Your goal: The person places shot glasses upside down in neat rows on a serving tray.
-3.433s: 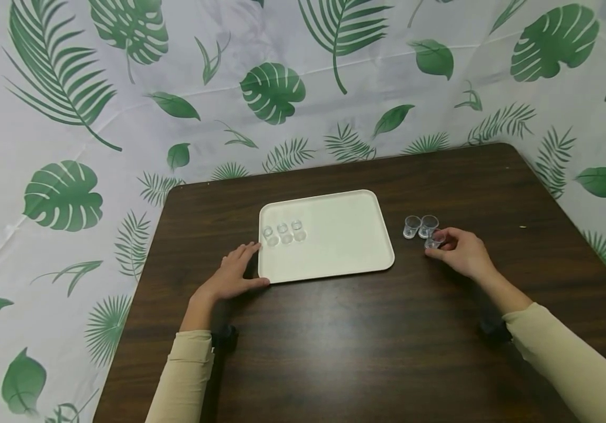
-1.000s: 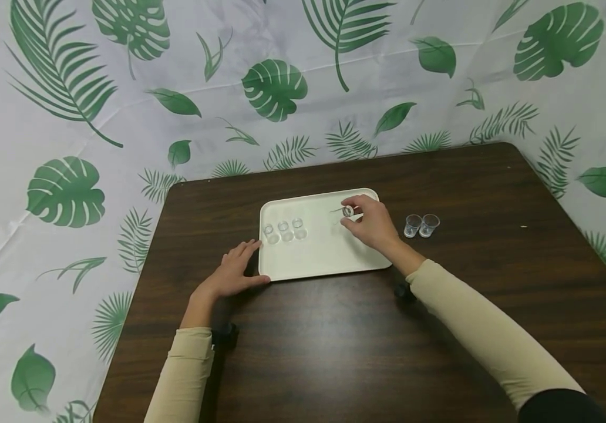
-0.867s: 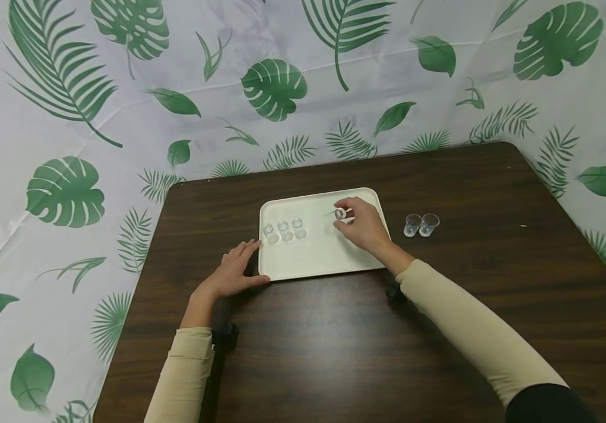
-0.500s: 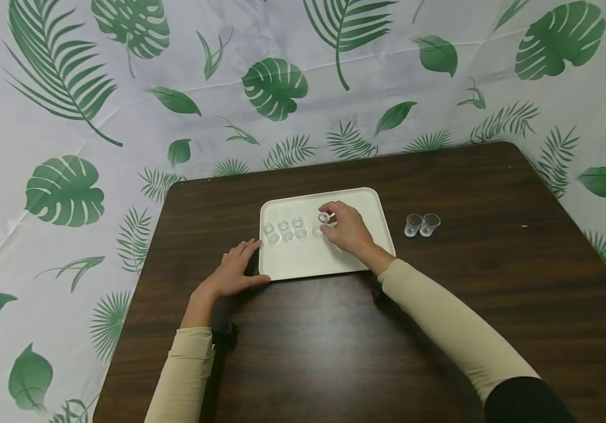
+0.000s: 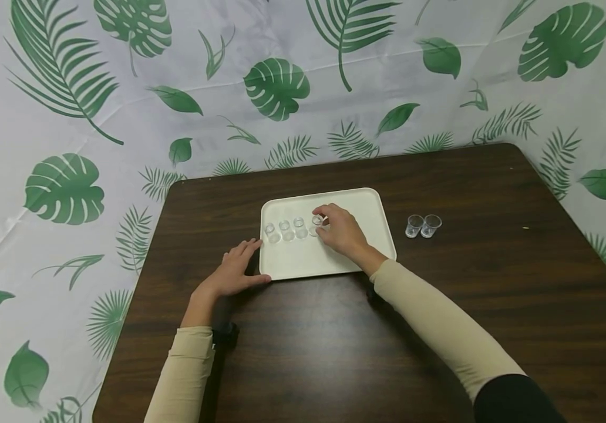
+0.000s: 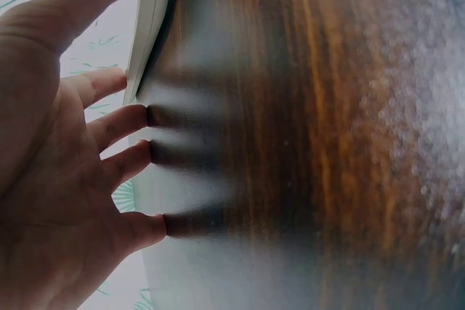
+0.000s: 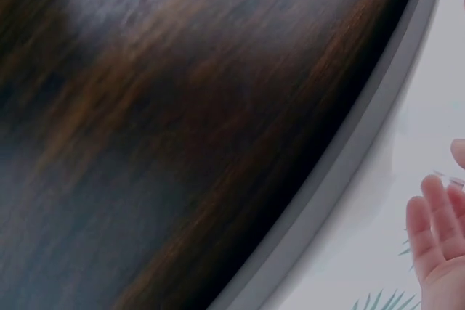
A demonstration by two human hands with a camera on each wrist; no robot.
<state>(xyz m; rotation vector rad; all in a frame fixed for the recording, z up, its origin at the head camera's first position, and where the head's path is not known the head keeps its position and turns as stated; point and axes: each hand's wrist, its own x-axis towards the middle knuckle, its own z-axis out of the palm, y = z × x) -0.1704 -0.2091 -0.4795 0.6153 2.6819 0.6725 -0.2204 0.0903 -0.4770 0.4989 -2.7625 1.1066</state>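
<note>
My right hand pinches a small clear shot glass between thumb and fingers, low over the white tray. This glass stands at the right end of a row, with a slightly wider gap beside it than between the three other shot glasses to its left. My left hand lies spread at the tray's left end, fingertips and thumb right at its rim. In the left wrist view, the left hand's fingertips rest on the table. Only part of the right hand shows in the right wrist view.
Two more clear shot glasses stand side by side on the dark wooden table, right of the tray. A white cloth with green leaves hangs behind the table's far edge.
My right hand has picked up a shot glass from the group at the right, carried it left across the tray and lowered it beside the row. The left hand has stayed in place.
</note>
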